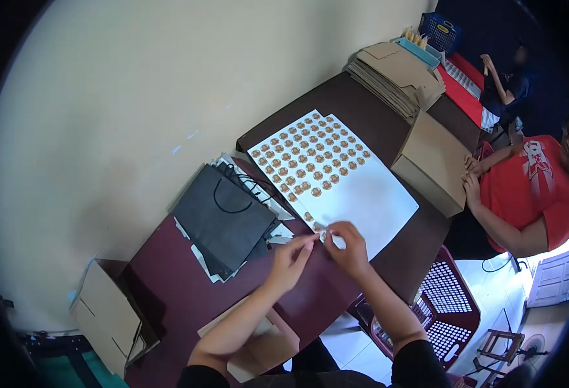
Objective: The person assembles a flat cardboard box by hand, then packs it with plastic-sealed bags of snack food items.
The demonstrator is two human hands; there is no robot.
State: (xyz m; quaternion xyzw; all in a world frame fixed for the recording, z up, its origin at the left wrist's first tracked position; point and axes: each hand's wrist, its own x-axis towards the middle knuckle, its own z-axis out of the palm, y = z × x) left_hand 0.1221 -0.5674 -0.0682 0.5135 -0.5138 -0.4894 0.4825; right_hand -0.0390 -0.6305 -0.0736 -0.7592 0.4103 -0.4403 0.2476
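A large white sheet (378, 204) lies across the table, with rows of small round brown-and-gold pieces (310, 152) over its far part; they look like stickers. Both hands meet at the sheet's near left corner. My left hand (291, 262) has thumb and forefinger pinched together beside the edge. Opposite it, my right hand (349, 249) also pinches with thumb and forefinger. Something small and whitish shows between the fingertips, too small to name. A few round pieces lie just beyond them along the sheet's left edge.
Black paper bags (223, 216) are stacked left of the sheet. An open cardboard box (265, 346) sits under my left forearm, another box (107, 310) by the wall. Across the table, a person in red (530, 194) touches a closed box (436, 161). Flattened cardboard (394, 74) lies behind; a basket (446, 297) stands right.
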